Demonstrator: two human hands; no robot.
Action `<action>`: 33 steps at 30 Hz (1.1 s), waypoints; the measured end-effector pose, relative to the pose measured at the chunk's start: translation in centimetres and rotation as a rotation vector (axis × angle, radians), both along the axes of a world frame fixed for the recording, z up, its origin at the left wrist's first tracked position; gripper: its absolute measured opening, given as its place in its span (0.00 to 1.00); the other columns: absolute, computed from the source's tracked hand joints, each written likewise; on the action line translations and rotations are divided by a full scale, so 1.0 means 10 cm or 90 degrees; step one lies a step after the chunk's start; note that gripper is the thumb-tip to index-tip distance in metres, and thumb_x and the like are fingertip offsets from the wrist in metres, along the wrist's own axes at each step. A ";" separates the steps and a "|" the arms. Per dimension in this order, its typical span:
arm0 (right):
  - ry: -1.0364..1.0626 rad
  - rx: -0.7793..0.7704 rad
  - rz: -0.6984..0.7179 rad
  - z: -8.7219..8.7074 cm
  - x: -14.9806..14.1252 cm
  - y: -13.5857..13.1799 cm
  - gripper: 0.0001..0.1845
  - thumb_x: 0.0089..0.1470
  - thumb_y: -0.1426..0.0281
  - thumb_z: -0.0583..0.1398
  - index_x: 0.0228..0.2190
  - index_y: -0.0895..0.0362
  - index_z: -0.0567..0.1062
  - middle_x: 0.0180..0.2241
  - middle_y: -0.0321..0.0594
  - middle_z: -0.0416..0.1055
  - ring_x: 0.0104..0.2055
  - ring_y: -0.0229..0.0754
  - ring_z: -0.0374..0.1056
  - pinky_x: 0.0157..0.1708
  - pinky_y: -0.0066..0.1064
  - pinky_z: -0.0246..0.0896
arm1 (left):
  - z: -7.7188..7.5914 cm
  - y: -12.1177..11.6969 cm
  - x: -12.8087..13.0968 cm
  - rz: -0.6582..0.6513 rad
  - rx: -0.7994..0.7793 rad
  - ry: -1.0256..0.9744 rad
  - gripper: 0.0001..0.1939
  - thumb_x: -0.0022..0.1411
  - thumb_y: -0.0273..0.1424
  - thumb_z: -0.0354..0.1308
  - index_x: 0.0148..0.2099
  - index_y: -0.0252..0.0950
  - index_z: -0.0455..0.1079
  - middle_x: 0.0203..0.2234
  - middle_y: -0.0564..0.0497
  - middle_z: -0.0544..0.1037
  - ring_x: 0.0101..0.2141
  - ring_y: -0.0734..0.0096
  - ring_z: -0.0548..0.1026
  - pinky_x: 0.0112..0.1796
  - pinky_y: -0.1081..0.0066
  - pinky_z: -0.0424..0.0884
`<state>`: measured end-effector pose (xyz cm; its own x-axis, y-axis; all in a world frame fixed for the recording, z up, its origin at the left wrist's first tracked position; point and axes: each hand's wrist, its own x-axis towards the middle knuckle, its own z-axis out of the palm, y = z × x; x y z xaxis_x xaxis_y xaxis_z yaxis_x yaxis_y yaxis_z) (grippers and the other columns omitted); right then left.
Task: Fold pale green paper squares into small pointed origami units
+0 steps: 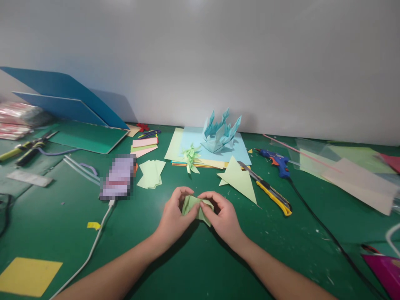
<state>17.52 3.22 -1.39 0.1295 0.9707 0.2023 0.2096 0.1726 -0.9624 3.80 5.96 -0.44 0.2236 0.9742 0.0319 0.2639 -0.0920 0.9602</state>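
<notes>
Both hands meet low over the green table [193, 258], pinching a small folded piece of light green paper [196, 207]. My left hand [175, 216] curls its fingers round the paper's left side. My right hand [221, 216] pinches the right side with thumb and fingers closed. Just beyond the hands lie a light green paper triangle [239, 179], a small stack of light green folded pieces [151, 173] and a tiny green paper flower [190, 156].
A blue folded paper crown [220, 131] stands on coloured sheets at the back. A yellow utility knife [271, 193], a blue glue gun [276, 162] with its black cord, a phone [118, 177] on a white cable, pliers [25, 148], blue boards [62, 100] and a yellow square [28, 275] lie around.
</notes>
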 end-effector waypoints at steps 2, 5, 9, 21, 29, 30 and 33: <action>0.013 -0.006 0.005 0.00 0.00 0.00 0.07 0.48 0.70 0.56 0.30 0.57 0.73 0.32 0.43 0.74 0.33 0.42 0.70 0.34 0.31 0.67 | 0.00 0.00 -0.01 0.002 -0.002 0.009 0.13 0.49 0.30 0.57 0.38 0.39 0.60 0.27 0.57 0.68 0.25 0.76 0.67 0.28 0.74 0.64; 0.027 -0.018 0.013 0.00 0.00 0.00 0.08 0.47 0.70 0.56 0.31 0.58 0.73 0.32 0.43 0.74 0.34 0.43 0.70 0.35 0.32 0.67 | 0.00 0.00 -0.02 -0.006 -0.008 0.023 0.12 0.50 0.30 0.56 0.38 0.39 0.59 0.27 0.58 0.67 0.25 0.76 0.66 0.28 0.74 0.64; 0.039 -0.017 0.019 -0.01 -0.01 0.00 0.07 0.47 0.70 0.56 0.32 0.57 0.71 0.31 0.40 0.72 0.33 0.41 0.70 0.33 0.30 0.66 | 0.01 0.00 -0.01 -0.021 -0.017 0.021 0.12 0.50 0.30 0.56 0.38 0.39 0.59 0.26 0.58 0.67 0.25 0.76 0.66 0.27 0.75 0.63; 0.022 -0.011 -0.006 -0.08 0.01 0.02 0.08 0.50 0.72 0.53 0.35 0.54 0.61 0.25 0.32 0.66 0.24 0.35 0.65 0.25 0.25 0.60 | -0.01 0.00 -0.01 -0.002 -0.005 0.029 0.11 0.48 0.28 0.56 0.36 0.38 0.60 0.28 0.56 0.68 0.28 0.74 0.67 0.31 0.73 0.64; 0.001 0.022 0.034 -0.11 -0.03 0.00 0.21 0.48 0.68 0.59 0.43 0.53 0.58 0.34 0.38 0.69 0.31 0.38 0.69 0.31 0.30 0.66 | -0.05 0.06 -0.03 0.049 -0.025 -0.028 0.10 0.49 0.29 0.55 0.36 0.39 0.62 0.30 0.56 0.67 0.30 0.74 0.67 0.33 0.73 0.64; -0.015 0.047 0.026 -0.12 -0.03 0.00 0.22 0.48 0.68 0.60 0.43 0.53 0.58 0.36 0.39 0.68 0.32 0.38 0.69 0.31 0.30 0.67 | -0.05 0.07 -0.04 0.061 -0.028 -0.044 0.09 0.50 0.30 0.56 0.36 0.39 0.62 0.30 0.56 0.67 0.30 0.74 0.66 0.33 0.73 0.64; -0.095 0.155 0.013 -0.12 -0.01 -0.01 0.13 0.51 0.72 0.57 0.40 0.52 0.62 0.39 0.40 0.68 0.35 0.38 0.68 0.32 0.29 0.66 | -0.06 0.09 -0.05 0.082 -0.039 -0.096 0.08 0.50 0.30 0.57 0.34 0.39 0.62 0.27 0.57 0.65 0.27 0.75 0.65 0.31 0.75 0.63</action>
